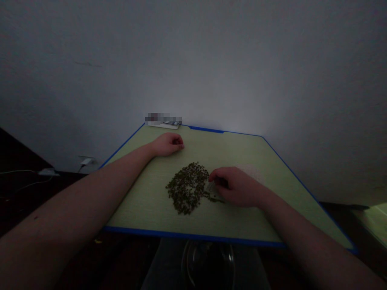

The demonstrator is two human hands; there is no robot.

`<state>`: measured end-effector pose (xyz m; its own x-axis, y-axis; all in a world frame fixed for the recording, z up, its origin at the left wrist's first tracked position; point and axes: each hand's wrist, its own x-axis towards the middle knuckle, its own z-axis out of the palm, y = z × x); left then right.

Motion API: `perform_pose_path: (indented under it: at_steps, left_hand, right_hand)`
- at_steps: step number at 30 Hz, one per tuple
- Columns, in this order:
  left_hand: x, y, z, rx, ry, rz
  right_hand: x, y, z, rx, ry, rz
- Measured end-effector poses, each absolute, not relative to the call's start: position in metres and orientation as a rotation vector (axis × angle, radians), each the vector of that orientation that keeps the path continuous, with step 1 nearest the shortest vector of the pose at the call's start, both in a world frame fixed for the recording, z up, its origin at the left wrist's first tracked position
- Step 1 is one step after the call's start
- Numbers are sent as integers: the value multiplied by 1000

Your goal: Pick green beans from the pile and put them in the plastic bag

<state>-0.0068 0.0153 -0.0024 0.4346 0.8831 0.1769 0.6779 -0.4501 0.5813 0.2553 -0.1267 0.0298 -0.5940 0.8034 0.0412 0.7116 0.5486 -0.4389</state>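
Observation:
A loose pile of small green-brown bean-like pieces, with paler bits among them, lies spread at the middle of the table. My right hand is at the pile's right side, palm down, its fingers curled inward. Whatever may be at its fingertips is too small and dark to make out. A short trail of the same pieces runs below the fingers. Pale, grain-like pieces lie just behind the right hand, partly hidden by it. My left hand rests on the tabletop beyond the pile, loosely closed, nothing visible in it.
The light table has a blue edge and stands against a grey wall. A white flat object, partly blurred out, lies at its far left corner. A round, clear, shiny vessel is below the near edge. Cables and a plug are at left.

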Motion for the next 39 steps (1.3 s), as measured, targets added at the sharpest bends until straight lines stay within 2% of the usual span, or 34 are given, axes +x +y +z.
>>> perform_pose_path:
  at_steps: [14, 22, 31, 39]
  left_hand:
    - [-7, 17, -4, 2263, 1305, 656]
    - [-6, 15, -2, 2272, 1323, 638]
    - [-7, 17, -3, 2271, 1312, 651]
    - [-7, 16, -3, 2266, 1314, 648]
  right_hand:
    - [253, -126, 30, -1164, -2620, 557]
    - [258, -131, 32, -1165, -2640, 669]
    - [255, -127, 28, -1172, -2598, 571]
    - [256, -129, 29, -1111, -2657, 633]
